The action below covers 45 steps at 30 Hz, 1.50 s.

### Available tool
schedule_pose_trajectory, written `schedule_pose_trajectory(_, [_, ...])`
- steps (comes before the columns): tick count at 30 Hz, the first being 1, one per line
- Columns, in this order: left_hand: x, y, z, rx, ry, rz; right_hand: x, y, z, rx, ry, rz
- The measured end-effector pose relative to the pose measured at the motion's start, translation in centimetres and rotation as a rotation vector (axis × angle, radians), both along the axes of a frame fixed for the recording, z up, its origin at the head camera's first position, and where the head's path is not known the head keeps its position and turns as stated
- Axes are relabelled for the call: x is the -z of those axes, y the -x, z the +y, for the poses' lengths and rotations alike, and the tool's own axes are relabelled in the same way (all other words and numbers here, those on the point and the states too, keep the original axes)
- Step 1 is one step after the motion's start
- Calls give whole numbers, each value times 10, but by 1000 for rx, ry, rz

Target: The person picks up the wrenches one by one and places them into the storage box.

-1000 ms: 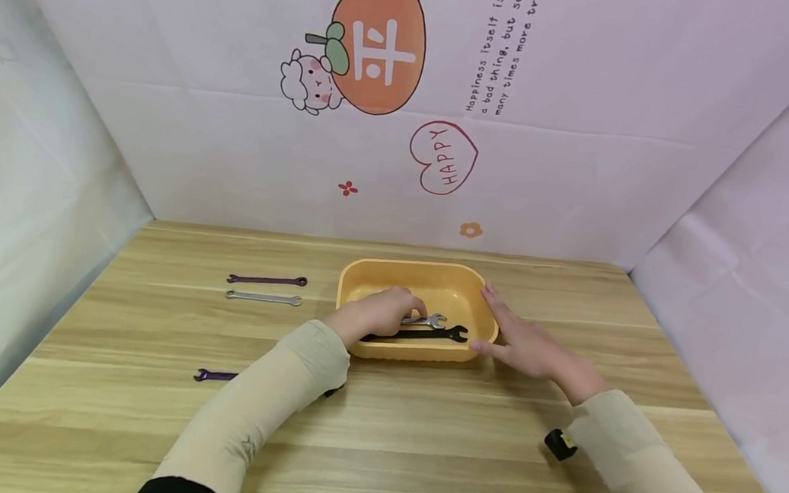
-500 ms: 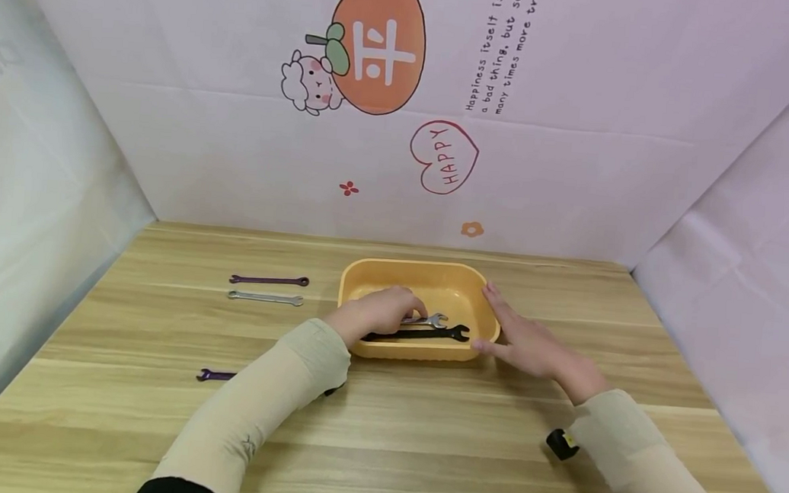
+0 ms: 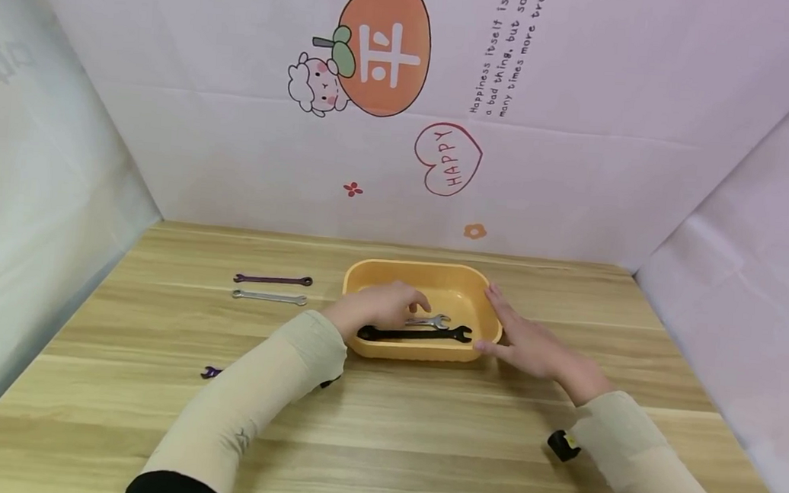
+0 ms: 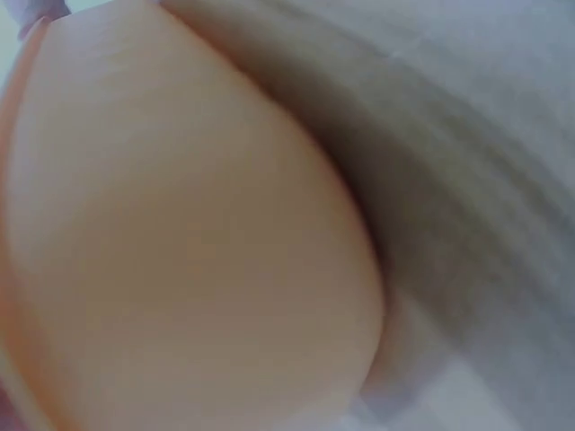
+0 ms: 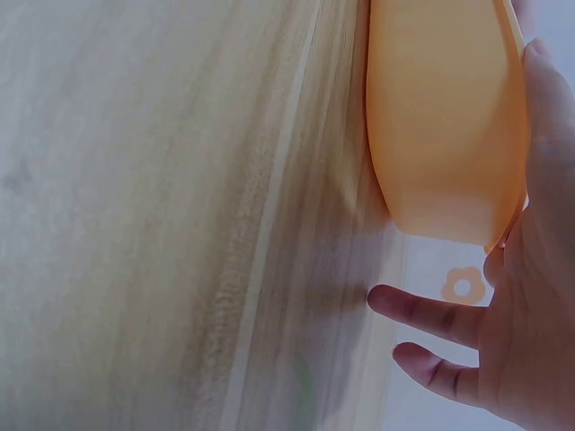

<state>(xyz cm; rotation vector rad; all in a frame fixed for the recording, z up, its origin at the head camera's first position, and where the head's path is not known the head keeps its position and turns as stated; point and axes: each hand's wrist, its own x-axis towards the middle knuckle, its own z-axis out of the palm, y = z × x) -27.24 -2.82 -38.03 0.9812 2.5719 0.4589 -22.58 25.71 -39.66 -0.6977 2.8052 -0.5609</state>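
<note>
A yellow-orange plastic tray [image 3: 456, 352] holds a black open-end wrench [image 3: 419, 333] and a smaller silver wrench [image 3: 436, 321]. Over its left half is my left hand [image 3: 385, 305], fingers loosely bent, fingertips just above the silver wrench's left end and not round it. That end is hidden by the hand. The tray fills much of the blurred left wrist view. At the tray's right end, my right hand [image 3: 528, 345] rests against the rim, thumb at the front and a finger at the back corner. In the right wrist view two other fingers [image 5: 431, 316] stick out straight past the wall.
Left of the tray lie a purple wrench [image 3: 272, 279] and a silver combination wrench [image 3: 269, 297]. Another purple wrench [image 3: 210, 372] is mostly covered by the left sleeve [image 3: 267, 390]. A small black object [image 3: 563, 445] with a yellow mark sits beside the right forearm.
My left hand has let go of the silver wrench and lifted slightly up and left, uncovering the black wrench's left end. My right hand stays at the tray's end.
</note>
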Motion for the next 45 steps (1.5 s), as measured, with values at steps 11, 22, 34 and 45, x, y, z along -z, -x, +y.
schedule_pose_trajectory(11, [-27,1,-12,7,-71,29,1,1,2,-6,4,0])
schedule_pose_trajectory(22, [-49,-8,-33,37,-129,62,-1,2,4,-15,16,6])
schedule_pose_trajectory(34, [-53,-22,-73,-11,-213,57,3,3,3,-23,4,17])
schedule_pose_trajectory(45, [-48,-39,-100,-84,-210,62,4,2,3,-5,-16,27])
